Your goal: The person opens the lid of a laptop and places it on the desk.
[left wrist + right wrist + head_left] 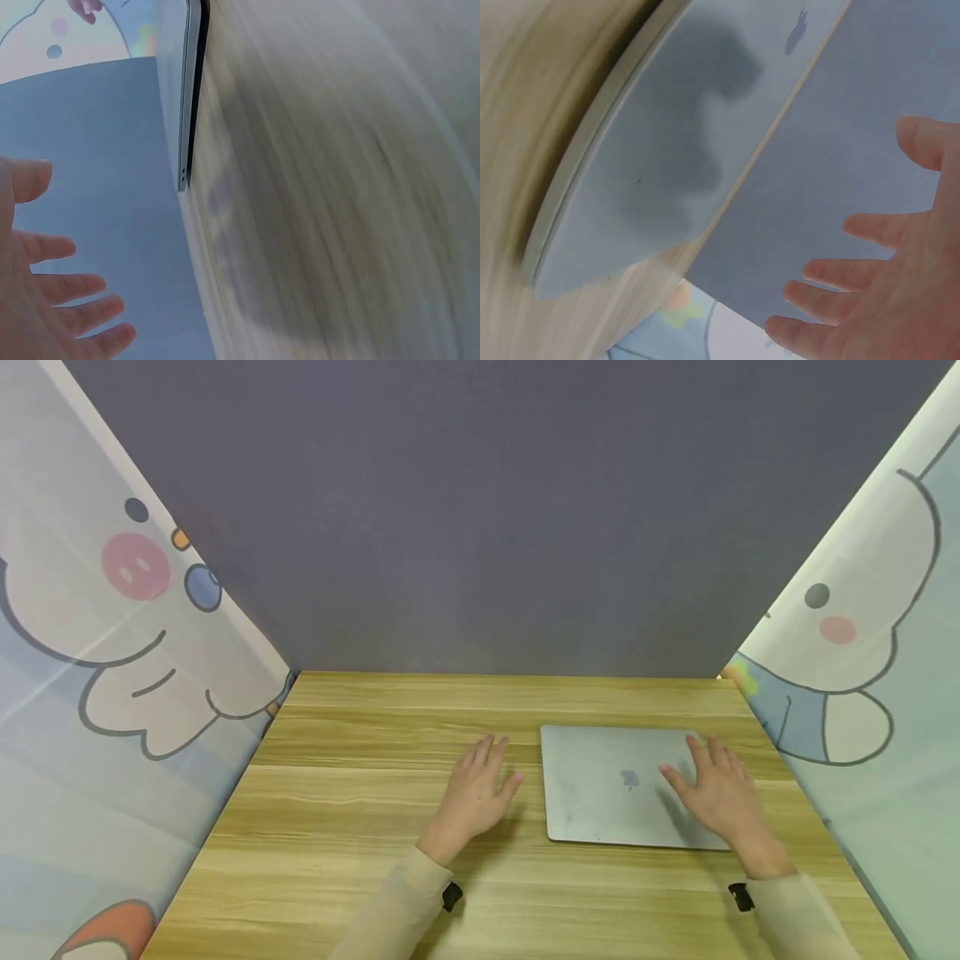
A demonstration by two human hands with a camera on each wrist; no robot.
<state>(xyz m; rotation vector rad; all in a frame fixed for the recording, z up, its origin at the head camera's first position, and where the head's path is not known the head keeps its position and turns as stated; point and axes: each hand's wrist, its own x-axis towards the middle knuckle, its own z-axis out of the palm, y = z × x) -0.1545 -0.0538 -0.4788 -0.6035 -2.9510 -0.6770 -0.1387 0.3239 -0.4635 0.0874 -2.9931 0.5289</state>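
A closed silver laptop (600, 793) with a dark apple logo lies flat on the wooden table, right of the middle. My right hand (723, 797) hovers over its right part with fingers spread, casting a shadow on the lid in the right wrist view. To the laptop's left, my left hand (472, 793) is held above the bare wood, fingers straight and apart. The left wrist view shows the laptop's side edge (186, 112) beyond that hand's thumb. Neither hand holds anything.
The light wooden table (360, 827) reaches back to a dark grey panel (487, 527). Cloths with cartoon animals hang at the left (67, 693) and right (862, 710) sides. Long sleeves and black wrist straps cover both wrists.
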